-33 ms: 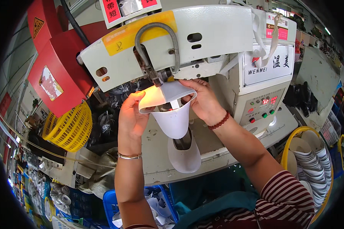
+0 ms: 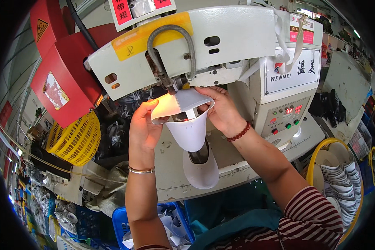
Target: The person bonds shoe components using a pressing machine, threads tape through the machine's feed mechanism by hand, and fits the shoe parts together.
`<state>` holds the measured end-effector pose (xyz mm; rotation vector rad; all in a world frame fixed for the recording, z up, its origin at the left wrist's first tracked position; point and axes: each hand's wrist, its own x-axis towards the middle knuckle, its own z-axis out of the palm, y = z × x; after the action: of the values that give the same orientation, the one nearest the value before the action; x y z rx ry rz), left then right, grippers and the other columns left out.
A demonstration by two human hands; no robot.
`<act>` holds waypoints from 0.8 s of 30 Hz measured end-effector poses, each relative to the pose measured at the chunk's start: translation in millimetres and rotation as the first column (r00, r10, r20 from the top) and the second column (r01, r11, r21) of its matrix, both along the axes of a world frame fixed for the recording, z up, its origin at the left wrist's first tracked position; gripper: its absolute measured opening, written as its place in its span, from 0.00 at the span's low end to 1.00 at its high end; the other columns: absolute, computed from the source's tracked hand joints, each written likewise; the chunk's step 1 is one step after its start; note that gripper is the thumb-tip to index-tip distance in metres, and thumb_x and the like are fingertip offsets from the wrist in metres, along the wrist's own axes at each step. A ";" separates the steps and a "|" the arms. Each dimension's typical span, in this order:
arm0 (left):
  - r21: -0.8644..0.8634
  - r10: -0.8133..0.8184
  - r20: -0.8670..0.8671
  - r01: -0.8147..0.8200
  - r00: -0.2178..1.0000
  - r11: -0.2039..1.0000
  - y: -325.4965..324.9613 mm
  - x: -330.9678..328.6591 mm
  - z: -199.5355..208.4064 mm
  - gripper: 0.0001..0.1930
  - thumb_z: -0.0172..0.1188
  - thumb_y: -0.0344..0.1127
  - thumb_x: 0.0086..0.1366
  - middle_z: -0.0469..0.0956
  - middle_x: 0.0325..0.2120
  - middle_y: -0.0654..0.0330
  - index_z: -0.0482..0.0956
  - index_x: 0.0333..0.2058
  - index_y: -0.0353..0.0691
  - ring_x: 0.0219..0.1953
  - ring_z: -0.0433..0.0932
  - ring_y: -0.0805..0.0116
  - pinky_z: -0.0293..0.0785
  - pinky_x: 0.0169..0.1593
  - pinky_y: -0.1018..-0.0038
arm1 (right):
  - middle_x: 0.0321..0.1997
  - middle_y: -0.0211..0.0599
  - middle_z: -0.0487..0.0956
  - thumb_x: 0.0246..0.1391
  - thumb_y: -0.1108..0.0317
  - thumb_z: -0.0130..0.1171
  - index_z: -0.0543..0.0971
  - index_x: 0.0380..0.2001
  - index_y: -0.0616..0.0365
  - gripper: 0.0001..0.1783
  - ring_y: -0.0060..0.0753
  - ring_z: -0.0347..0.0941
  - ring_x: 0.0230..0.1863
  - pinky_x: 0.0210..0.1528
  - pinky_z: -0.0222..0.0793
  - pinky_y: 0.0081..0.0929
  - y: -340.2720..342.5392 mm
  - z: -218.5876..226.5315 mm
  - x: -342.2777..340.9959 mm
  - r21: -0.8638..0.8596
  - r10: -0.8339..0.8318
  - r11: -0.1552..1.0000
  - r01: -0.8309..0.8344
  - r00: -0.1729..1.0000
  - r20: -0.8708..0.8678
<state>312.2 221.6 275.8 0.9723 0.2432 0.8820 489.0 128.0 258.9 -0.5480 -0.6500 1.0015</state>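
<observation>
Fingers (image 2: 154, 106) of the left hand (image 2: 142, 127) are closed on the left edge of a white shoe upper (image 2: 187, 121); the thumb lies on its lit top edge. Fingers (image 2: 206, 92) of the right hand (image 2: 221, 109) grip the opposite edge from the right, curled over the rim. The shoe upper hangs between both hands, its open end held up against the machine head, its narrow end pointing down.

Machine (image 2: 221, 37): large, white, with a yellow strip and a curved grey hose (image 2: 171, 31). Its working tip meets the top of the shoe upper, just above the fingers. A control panel (image 2: 285, 116) with red digits and coloured buttons sits right of the right hand.

Surface (image 2: 237, 154): pale, directly below the hands. A second white shoe piece (image 2: 202, 173) rests on it, under the held one.

Yellow basket (image 2: 75, 139): left of the left hand, well apart. A yellow-rimmed bin (image 2: 321, 146) of stacked white pieces stands at far right. A blue crate (image 2: 121, 218) sits below.

The left wrist carries a metal bangle (image 2: 141, 170); the right wrist a red bead bracelet (image 2: 239, 133).
</observation>
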 end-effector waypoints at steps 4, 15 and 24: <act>-0.009 -0.012 0.003 0.012 1.000 1.000 -3.7 2.1 2.3 0.10 0.53 0.34 0.58 0.77 0.31 0.60 0.76 0.34 0.34 0.33 0.73 0.72 0.66 0.38 0.76 | 0.28 0.28 0.77 0.50 0.70 0.59 0.79 0.27 0.59 0.04 0.17 0.68 0.25 0.27 0.63 0.16 0.2 1.3 -4.3 -0.017 -0.029 0.999 0.029 0.999 -0.021; -0.086 -0.101 0.070 0.107 0.992 0.991 2.3 11.3 -12.7 0.10 0.48 0.38 0.63 0.67 0.13 0.71 0.75 0.27 0.41 0.22 0.65 0.73 0.63 0.32 0.75 | 0.21 0.27 0.73 0.54 0.68 0.57 0.78 0.29 0.58 0.06 0.18 0.67 0.22 0.26 0.63 0.17 4.6 -16.9 3.2 -0.051 0.053 0.997 -0.053 0.999 -0.009; -0.106 -0.143 0.091 0.153 0.986 0.983 11.8 15.9 -39.1 0.16 0.43 0.37 0.66 0.75 0.45 0.54 0.72 0.47 0.36 0.48 0.73 0.59 0.66 0.55 0.62 | 0.17 0.28 0.72 0.53 0.63 0.57 0.76 0.22 0.59 0.11 0.20 0.67 0.17 0.17 0.61 0.21 47.1 -53.1 -0.9 -0.189 -0.120 0.977 0.093 0.983 -0.137</act>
<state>328.2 233.4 236.7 0.8362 0.1461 0.7622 488.1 175.1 205.7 -0.6560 -0.3949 0.9951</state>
